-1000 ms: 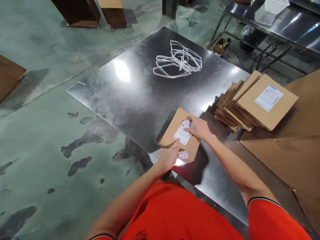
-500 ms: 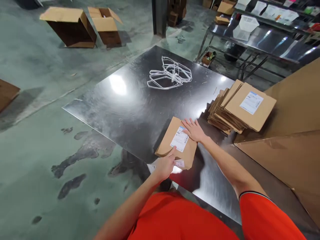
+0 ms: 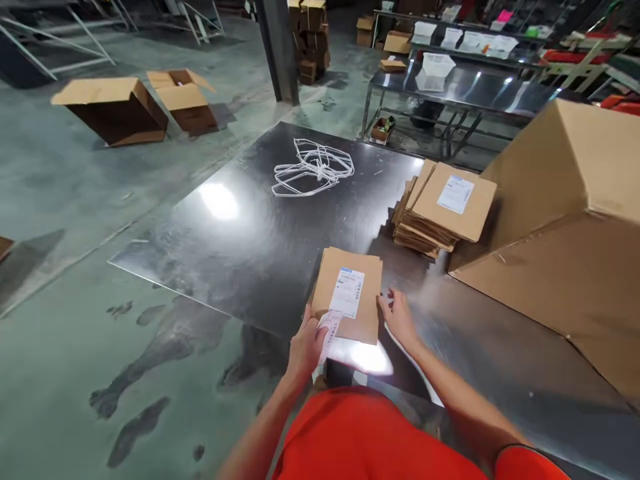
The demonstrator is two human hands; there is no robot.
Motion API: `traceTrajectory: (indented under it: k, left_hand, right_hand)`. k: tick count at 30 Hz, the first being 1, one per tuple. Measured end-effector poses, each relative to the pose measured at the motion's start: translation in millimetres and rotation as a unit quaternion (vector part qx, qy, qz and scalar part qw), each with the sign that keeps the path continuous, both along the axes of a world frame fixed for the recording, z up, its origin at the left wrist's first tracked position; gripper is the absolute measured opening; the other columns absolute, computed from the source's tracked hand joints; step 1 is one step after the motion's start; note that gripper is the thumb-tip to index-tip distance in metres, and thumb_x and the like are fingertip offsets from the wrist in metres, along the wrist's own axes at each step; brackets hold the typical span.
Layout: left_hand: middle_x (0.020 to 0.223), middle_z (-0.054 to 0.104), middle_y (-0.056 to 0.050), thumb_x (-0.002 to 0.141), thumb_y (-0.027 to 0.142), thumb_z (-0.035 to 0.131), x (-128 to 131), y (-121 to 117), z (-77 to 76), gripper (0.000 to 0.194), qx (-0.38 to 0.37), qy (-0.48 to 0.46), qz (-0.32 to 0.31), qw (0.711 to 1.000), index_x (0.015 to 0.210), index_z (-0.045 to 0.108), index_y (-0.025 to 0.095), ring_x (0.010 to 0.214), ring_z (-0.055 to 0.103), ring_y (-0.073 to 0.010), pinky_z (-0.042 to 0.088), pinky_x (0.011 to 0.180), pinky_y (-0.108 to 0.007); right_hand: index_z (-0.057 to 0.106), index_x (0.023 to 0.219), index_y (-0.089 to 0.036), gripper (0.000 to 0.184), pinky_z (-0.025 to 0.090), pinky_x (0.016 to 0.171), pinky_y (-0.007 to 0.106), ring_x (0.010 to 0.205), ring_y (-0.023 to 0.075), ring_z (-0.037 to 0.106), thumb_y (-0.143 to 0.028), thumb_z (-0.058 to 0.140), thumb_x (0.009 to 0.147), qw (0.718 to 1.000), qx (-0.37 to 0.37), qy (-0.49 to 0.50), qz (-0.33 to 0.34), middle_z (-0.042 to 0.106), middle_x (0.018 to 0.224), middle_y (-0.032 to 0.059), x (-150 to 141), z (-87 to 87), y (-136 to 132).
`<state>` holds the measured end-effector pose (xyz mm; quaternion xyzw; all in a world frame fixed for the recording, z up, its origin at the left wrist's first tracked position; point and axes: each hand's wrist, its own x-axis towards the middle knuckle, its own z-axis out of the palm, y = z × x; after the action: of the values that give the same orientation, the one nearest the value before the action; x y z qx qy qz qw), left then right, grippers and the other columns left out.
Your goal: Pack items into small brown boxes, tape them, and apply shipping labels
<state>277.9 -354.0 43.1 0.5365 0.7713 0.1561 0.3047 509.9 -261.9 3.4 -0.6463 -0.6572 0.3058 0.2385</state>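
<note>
A flat brown cardboard mailer with a white shipping label lies on the steel table near its front edge. My left hand is at the mailer's near left corner, fingers closed on a strip of white label paper. My right hand rests at the mailer's right edge, fingers curled against it and holding nothing I can see. A stack of several labelled mailers sits further right and back.
A tangle of white plastic strapping lies on the far side of the table. A large cardboard carton stands at the right. Open boxes sit on the green floor at left. Another steel table stands behind.
My right hand has slid off the label to the mailer's right edge. My left hand has shifted to the near corner with the white strip. The view has tilted upward.
</note>
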Motion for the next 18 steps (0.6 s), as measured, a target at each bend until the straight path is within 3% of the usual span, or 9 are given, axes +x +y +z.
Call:
traceTrajectory:
  k: [3, 5, 7, 9, 12, 15, 17, 18]
  left_hand:
    - [0.157, 0.039, -0.012, 0.091, 0.028, 0.050, 11.4, -9.5, 3.4, 0.016, 0.012, -0.038, 0.018, 0.999, 0.084, 0.061, 0.020, 0.133, 0.052, -0.0290, 0.046, 0.104, -0.040]
    - [0.152, 0.047, -0.013, 0.090, 0.035, 0.050, 14.7, -11.4, 11.7, 0.022, 0.053, -0.109, 0.050, 0.991, 0.095, 0.065, 0.020, 0.132, 0.054, -0.0294, 0.047, 0.104, -0.041]
    - [0.142, 0.058, -0.013, 0.086, 0.045, 0.055, 16.2, -10.0, 25.1, 0.037, 0.096, -0.206, 0.093, 0.969, 0.111, 0.065, 0.020, 0.129, 0.056, -0.0297, 0.052, 0.100, -0.039]
    - [0.125, 0.069, -0.011, 0.078, 0.054, 0.064, 18.0, -8.0, 40.7, 0.051, 0.108, -0.296, 0.149, 0.937, 0.116, 0.063, 0.020, 0.117, 0.063, -0.0310, 0.058, 0.089, -0.038]
    - [0.102, 0.076, -0.010, 0.063, 0.058, 0.079, 23.3, -8.1, 60.0, 0.062, 0.096, -0.378, 0.220, 0.894, 0.110, 0.065, 0.019, 0.091, 0.072, -0.0303, 0.061, 0.072, -0.038]
    - [0.092, 0.076, -0.008, 0.056, 0.055, 0.085, 30.8, -13.2, 71.6, 0.062, 0.091, -0.404, 0.236, 0.879, 0.103, 0.068, 0.018, 0.080, 0.071, -0.0265, 0.060, 0.067, -0.035]
    - [0.085, 0.075, -0.007, 0.056, 0.052, 0.086, 36.7, -18.0, 77.6, 0.053, 0.077, -0.399, 0.231, 0.884, 0.093, 0.071, 0.016, 0.075, 0.069, -0.0229, 0.057, 0.065, -0.030]
    - [0.082, 0.074, -0.006, 0.056, 0.050, 0.085, 39.8, -20.2, 80.2, 0.050, 0.070, -0.398, 0.229, 0.886, 0.089, 0.072, 0.015, 0.072, 0.068, -0.0211, 0.056, 0.064, -0.029]
  right_hand:
    - [0.060, 0.109, -0.018, 0.042, 0.055, 0.072, 0.039, 0.076, 0.0237, 0.065, -0.053, 0.048, 0.090, 0.984, -0.114, 0.136, -0.006, 0.070, 0.094, 0.0097, 13.0, 1.3, -23.5]
    - [0.059, 0.104, -0.021, 0.039, 0.054, 0.070, 0.036, 0.076, 0.0218, 0.063, -0.055, 0.050, 0.089, 0.972, -0.104, 0.211, -0.015, 0.068, 0.093, 0.0067, 13.9, 12.0, -30.9]
    - [0.057, 0.102, -0.021, 0.037, 0.053, 0.072, 0.035, 0.079, 0.0209, 0.061, -0.055, 0.050, 0.088, 0.964, -0.049, 0.258, -0.049, 0.065, 0.092, 0.0055, 20.7, 32.4, -19.0]
    - [0.057, 0.101, -0.021, 0.037, 0.051, 0.076, 0.034, 0.082, 0.0204, 0.059, -0.055, 0.051, 0.087, 0.957, 0.037, 0.275, -0.085, 0.064, 0.093, 0.0052, 41.9, 61.3, 15.6]
    - [0.057, 0.104, -0.018, 0.037, 0.049, 0.082, 0.035, 0.086, 0.0202, 0.056, -0.049, 0.050, 0.086, 0.940, 0.160, 0.236, -0.188, 0.063, 0.097, 0.0066, 99.1, 112.1, 93.9]
    - [0.057, 0.110, -0.010, 0.037, 0.047, 0.089, 0.040, 0.096, 0.0246, 0.057, -0.036, 0.047, 0.086, 0.946, 0.142, 0.152, -0.248, 0.063, 0.109, 0.0153, 150.9, 152.5, 160.5]
    - [0.052, 0.125, -0.005, 0.053, 0.043, 0.095, 0.047, 0.110, 0.0315, 0.054, -0.034, 0.056, 0.081, 0.953, 0.132, 0.059, -0.266, 0.057, 0.125, 0.0242, 154.8, 163.8, 176.0]
    - [0.047, 0.133, -0.005, 0.063, 0.042, 0.097, 0.049, 0.116, 0.0343, 0.051, -0.035, 0.061, 0.079, 0.960, 0.142, 0.026, -0.241, 0.052, 0.133, 0.0267, 144.5, 164.6, 172.1]
